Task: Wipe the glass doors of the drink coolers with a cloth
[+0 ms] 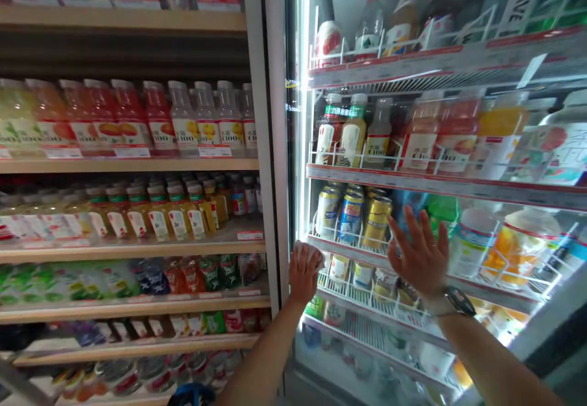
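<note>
My left hand (302,277) is closed on a white cloth (308,252), a wad of cloth or tissue, at the left edge of the lit drinks fridge (300,118). Spread fingers mark my right hand (419,256), which is raised before the shelves with the palm facing them; it holds nothing. Whether it touches a glass door cannot be made out. A dark watch (460,301) sits on the right wrist. Just left of that hand stand a gold can (376,221) and a blue can (351,216) behind a white wire rail. A green bottle (441,210) is behind the fingers.
On the left, an open rack (137,166) carries rows of bottled drinks, with price tags along its shelf edges. A grey post (270,149) separates it from the fridge. More bottles (419,137) stand on the fridge's upper shelves. Something blue and black (190,394) shows at the bottom.
</note>
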`<action>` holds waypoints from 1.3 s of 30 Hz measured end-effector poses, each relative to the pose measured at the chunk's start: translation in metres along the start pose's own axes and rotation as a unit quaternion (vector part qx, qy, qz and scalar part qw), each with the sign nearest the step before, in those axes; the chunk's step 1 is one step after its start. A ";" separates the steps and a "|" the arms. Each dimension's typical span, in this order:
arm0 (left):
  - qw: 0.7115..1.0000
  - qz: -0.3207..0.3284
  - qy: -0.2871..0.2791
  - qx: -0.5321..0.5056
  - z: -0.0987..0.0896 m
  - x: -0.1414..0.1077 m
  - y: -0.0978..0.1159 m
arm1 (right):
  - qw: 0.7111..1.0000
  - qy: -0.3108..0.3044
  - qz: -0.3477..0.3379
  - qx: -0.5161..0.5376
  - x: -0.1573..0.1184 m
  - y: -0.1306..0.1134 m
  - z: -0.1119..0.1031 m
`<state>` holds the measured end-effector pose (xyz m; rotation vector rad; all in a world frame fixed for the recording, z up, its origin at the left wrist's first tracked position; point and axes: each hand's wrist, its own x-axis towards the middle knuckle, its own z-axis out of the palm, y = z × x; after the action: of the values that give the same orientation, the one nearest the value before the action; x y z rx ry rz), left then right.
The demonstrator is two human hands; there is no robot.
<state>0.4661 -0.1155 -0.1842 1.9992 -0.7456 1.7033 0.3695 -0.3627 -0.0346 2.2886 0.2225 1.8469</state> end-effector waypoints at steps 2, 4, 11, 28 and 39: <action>1.000 0.006 -0.007 -0.003 -0.002 0.003 0.003 | 1.000 0.001 -0.004 0.002 0.000 0.001 0.000; 1.000 0.017 -0.011 -0.005 -0.002 0.028 0.007 | 1.000 0.003 -0.010 0.001 0.000 0.002 0.000; 0.995 0.074 -0.027 -0.054 0.006 0.178 0.054 | 1.000 0.003 -0.027 -0.010 0.005 0.004 -0.002; 0.982 0.165 -0.061 -0.065 0.026 0.049 0.063 | 0.999 -0.021 -0.024 -0.019 0.004 0.006 -0.003; 0.991 0.099 0.006 -0.086 0.004 0.224 0.050 | 0.999 -0.030 -0.041 -0.006 0.011 0.007 -0.005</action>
<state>0.4625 -0.1873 0.0343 1.8477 -1.0809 1.6915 0.3667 -0.3663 -0.0213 2.2867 0.2894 1.7339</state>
